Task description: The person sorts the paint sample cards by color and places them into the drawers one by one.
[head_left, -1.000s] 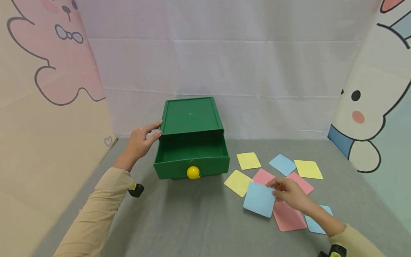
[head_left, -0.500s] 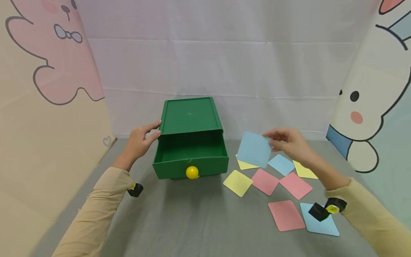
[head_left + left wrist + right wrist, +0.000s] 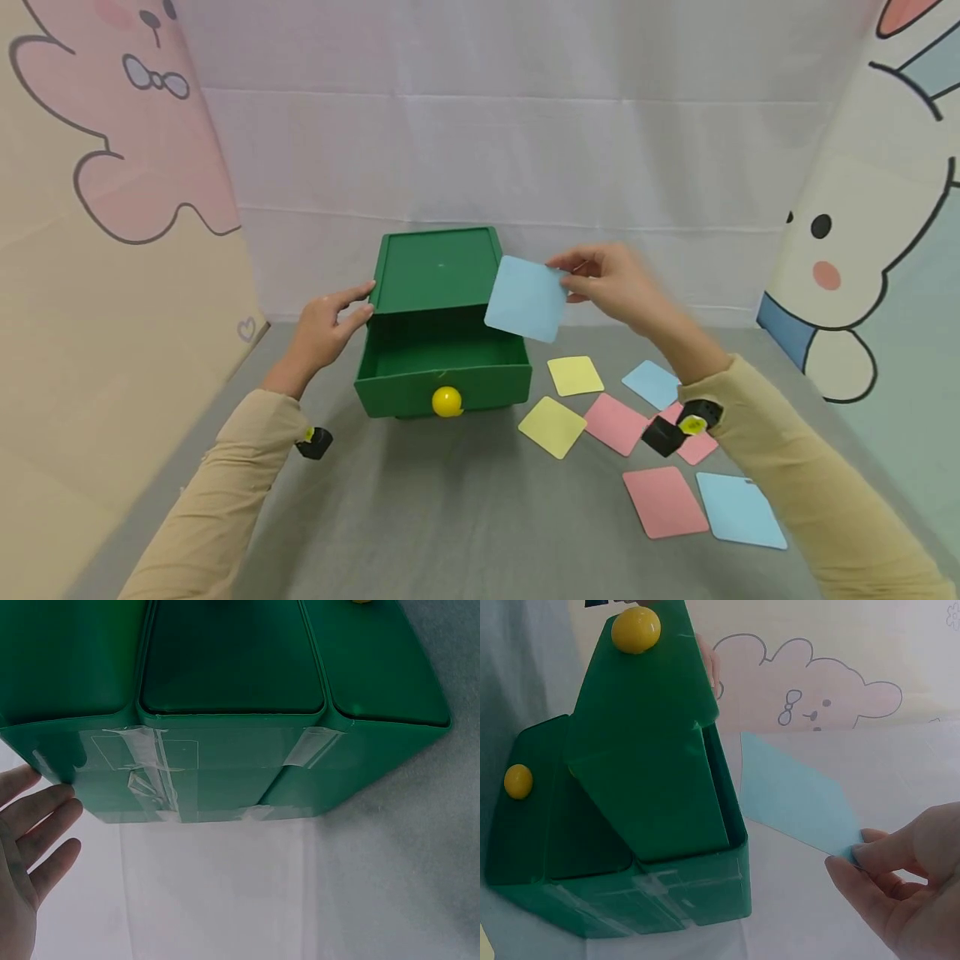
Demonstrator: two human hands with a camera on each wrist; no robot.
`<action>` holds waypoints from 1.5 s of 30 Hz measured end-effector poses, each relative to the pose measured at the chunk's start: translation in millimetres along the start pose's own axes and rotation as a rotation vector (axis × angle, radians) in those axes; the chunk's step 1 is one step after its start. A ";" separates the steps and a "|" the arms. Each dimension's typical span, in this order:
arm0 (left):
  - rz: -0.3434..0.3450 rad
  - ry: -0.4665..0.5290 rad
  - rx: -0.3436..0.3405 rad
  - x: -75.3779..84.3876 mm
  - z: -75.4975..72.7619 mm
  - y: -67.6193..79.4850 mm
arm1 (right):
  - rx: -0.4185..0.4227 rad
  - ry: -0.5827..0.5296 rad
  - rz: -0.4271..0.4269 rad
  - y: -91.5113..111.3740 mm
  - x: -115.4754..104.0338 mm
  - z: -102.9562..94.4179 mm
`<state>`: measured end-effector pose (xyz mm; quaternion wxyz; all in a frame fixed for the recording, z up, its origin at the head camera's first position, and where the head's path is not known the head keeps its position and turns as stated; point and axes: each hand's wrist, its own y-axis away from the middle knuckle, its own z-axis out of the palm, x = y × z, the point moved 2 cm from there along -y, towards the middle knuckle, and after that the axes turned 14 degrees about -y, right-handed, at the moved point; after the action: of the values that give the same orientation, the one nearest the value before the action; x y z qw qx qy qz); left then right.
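Note:
A green drawer cabinet (image 3: 438, 267) stands on the grey tabletop, its top drawer (image 3: 483, 387) pulled out and showing a bare green inside. On the drawer front is a yellow knob (image 3: 447, 402). My left hand (image 3: 318, 333) touches the cabinet's upper left side with spread fingertips, which the left wrist view shows at the box's edge. Between thumb and fingers, my right hand (image 3: 618, 287) pinches one corner of a square blue card (image 3: 527, 298). In the head view the card overlaps the right side of the cabinet and drawer; the right wrist view shows it beside the box.
Right of the cabinet lie yellow cards (image 3: 552, 427), pink cards (image 3: 665, 502) and blue cards (image 3: 741, 510); my right sleeve (image 3: 795, 467) covers part of that area. Lower drawers with a yellow knob (image 3: 518, 781) and clear tape show from the wrists. White cloth (image 3: 525, 158) hangs behind.
My right hand has lifted the blue card from above the other cards and carried it up and left to the drawer's right side. The left hand has stayed at the cabinet.

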<state>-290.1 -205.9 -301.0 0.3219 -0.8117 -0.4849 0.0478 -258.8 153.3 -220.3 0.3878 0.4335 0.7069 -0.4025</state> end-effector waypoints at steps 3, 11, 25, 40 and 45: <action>0.002 -0.005 -0.004 0.5 -0.5 -0.8 | -0.032 -0.028 -0.015 -8.7 -3.0 14.5; 0.015 -0.017 -0.011 0.2 0.0 -0.6 | -0.137 -0.033 -0.040 -22.4 -4.5 58.8; 0.027 0.010 0.015 1.0 -0.4 -0.4 | -0.217 -0.039 -0.005 -29.5 -0.2 112.8; 0.000 0.018 0.009 0.8 1.9 -0.4 | -0.341 0.073 -0.039 -30.4 -0.1 138.4; 0.004 0.018 0.015 0.5 2.1 -0.3 | -0.339 0.142 -0.074 -30.1 -1.0 139.2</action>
<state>-290.8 -204.4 -302.4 0.3322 -0.8106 -0.4801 0.0448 -258.5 17.9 -264.6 0.3896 0.3629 0.8056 -0.2598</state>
